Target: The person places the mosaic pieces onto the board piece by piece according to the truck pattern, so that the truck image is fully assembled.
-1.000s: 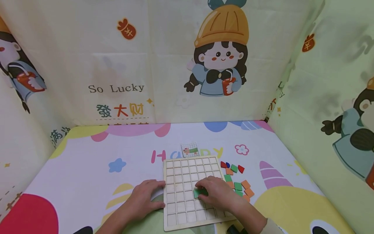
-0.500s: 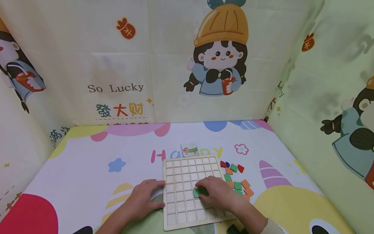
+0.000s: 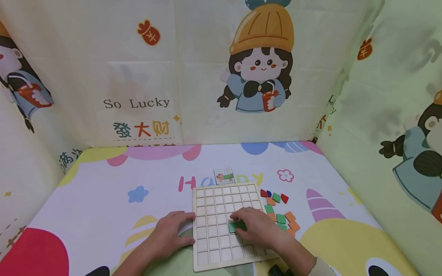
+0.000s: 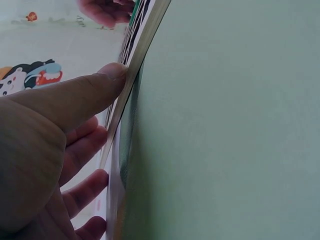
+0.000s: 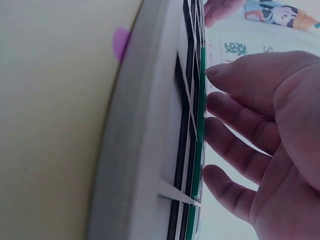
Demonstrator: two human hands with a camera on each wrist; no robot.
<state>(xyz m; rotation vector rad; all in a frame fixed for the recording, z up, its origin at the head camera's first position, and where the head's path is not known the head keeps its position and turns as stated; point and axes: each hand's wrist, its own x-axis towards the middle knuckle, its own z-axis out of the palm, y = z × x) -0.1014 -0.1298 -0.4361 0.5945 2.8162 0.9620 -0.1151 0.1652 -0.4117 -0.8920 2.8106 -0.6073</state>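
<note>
A pale wooden grid board (image 3: 213, 242) lies on the printed tablecloth before me. My left hand (image 3: 169, 232) rests at its left edge, thumb and fingertips touching the rim, as the left wrist view shows from close by. Green square tiles (image 3: 233, 227) sit in a row in the board's middle cells. Over them is my right hand (image 3: 257, 228), its bent fingers spread and partly covering the row. In the right wrist view its fingertips meet the top of the green tiles (image 5: 201, 100), thumb apart from the other fingers.
Right of the board lie several loose tiles: green (image 3: 281, 219), orange (image 3: 290, 216), red (image 3: 284, 198) and a blue one (image 3: 269, 194). A small picture card (image 3: 224, 176) lies just beyond the board. A black object (image 3: 276, 270) shows by my right forearm. Printed cloth walls (image 3: 193, 76) surround the table.
</note>
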